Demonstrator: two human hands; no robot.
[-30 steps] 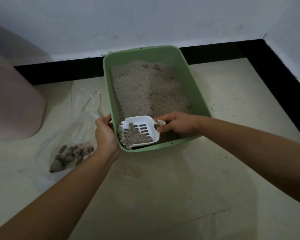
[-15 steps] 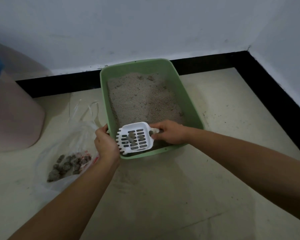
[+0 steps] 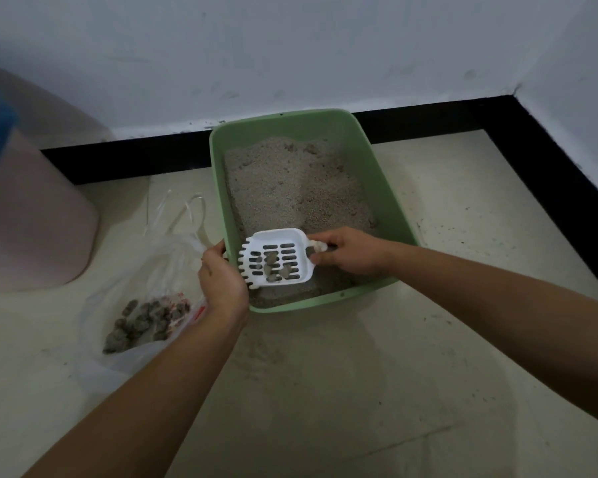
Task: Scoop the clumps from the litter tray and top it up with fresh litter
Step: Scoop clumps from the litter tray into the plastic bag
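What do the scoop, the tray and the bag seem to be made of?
Scoop: white rigid plastic, it seems, with moulded slots and teeth. Tray: pale green smooth plastic, rounded rim. Bag: thin clear plastic film, crumpled; clumps show through it.

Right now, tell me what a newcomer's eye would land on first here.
The green tray of litter, centre frame against the wall, draws the eye first. Over its near end the right hand holds a white scoop carrying a few clumps, while the left hand holds the tray's left rim. On the floor to the left lies a clear bag with more clumps inside.
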